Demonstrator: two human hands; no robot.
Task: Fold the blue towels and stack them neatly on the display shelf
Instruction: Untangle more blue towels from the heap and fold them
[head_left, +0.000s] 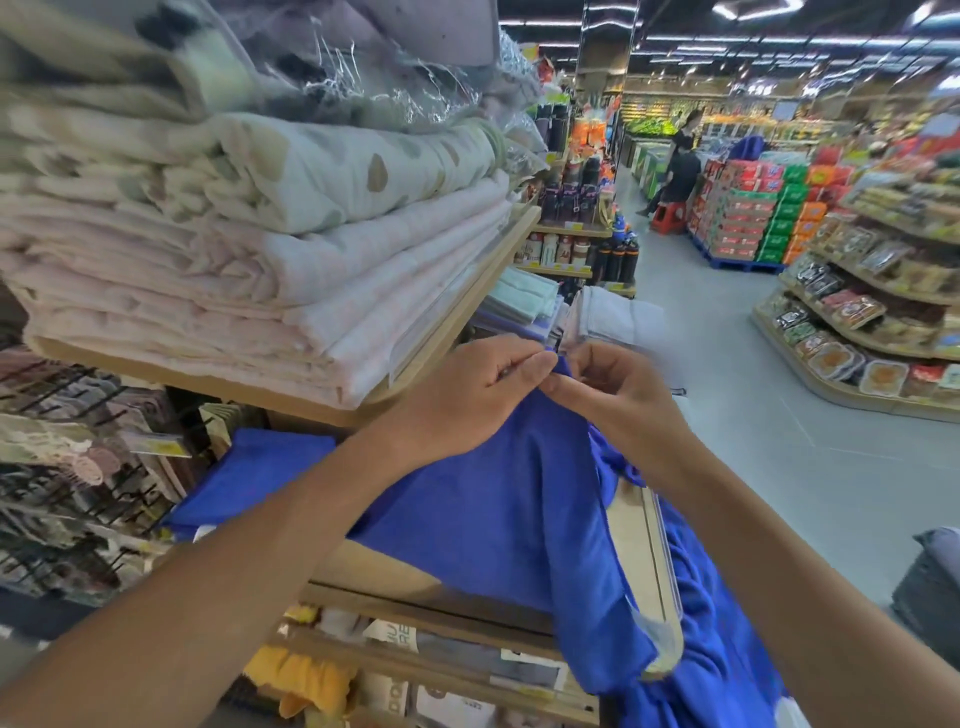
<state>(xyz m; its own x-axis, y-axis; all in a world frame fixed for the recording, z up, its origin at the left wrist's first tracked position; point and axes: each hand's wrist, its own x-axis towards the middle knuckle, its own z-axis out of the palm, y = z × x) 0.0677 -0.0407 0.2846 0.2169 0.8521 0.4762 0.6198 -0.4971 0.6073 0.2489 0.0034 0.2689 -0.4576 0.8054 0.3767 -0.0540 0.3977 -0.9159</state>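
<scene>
A blue towel (498, 499) hangs unfolded over the wooden display shelf (639, 551) and drapes past its front edge. My left hand (467, 395) and my right hand (618, 395) meet above it, and both pinch the same top corner of the towel between thumb and fingers. A second blue towel (260, 473) lies folded flat on the shelf to the left. More blue cloth (711, 623) hangs below the shelf edge at the lower right.
An upper shelf (467, 317) just left of my hands carries stacked pale quilts (249, 270). White and green folded towels (618, 317) lie beyond my hands. Lower shelves hold packaged goods. An open aisle floor (779, 441) runs to the right, with a person far off.
</scene>
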